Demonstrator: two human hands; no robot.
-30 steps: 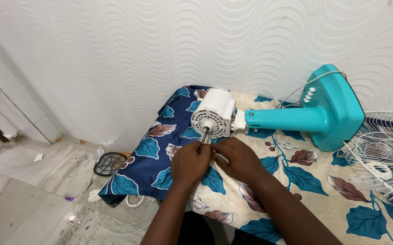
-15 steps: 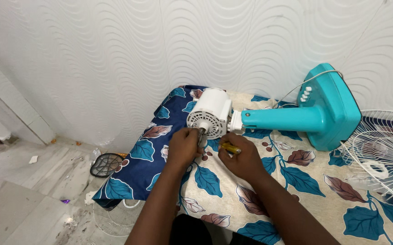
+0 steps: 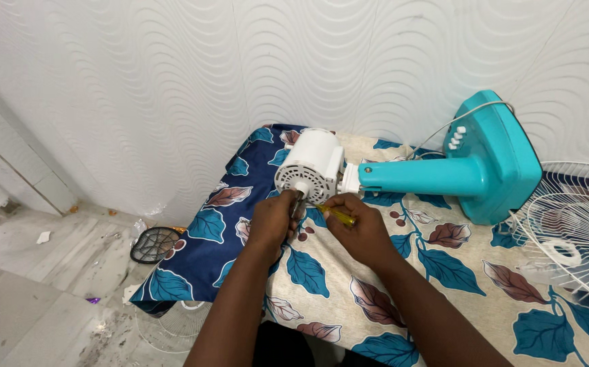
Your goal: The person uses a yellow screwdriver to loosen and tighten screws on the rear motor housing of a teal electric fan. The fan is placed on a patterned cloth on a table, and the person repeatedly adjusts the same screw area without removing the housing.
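- Fan [image 3: 403, 170] lay on its side on the leaf-print cloth [image 3: 444, 272] covering the tabletop, white motor [image 3: 310, 165] near the far left corner, teal base [image 3: 495, 156] toward the right edge.
- Left hand [image 3: 272, 221] closed around a thin metal tool [image 3: 298, 202], just under the motor front.
- Right hand [image 3: 359, 231] gripped a yellow-handled screwdriver [image 3: 335, 214], tip pointing at the motor.
- White wire grille [image 3: 573, 231] lay at the right edge.
- Small dark grille [image 3: 155, 243] on the floor, left.
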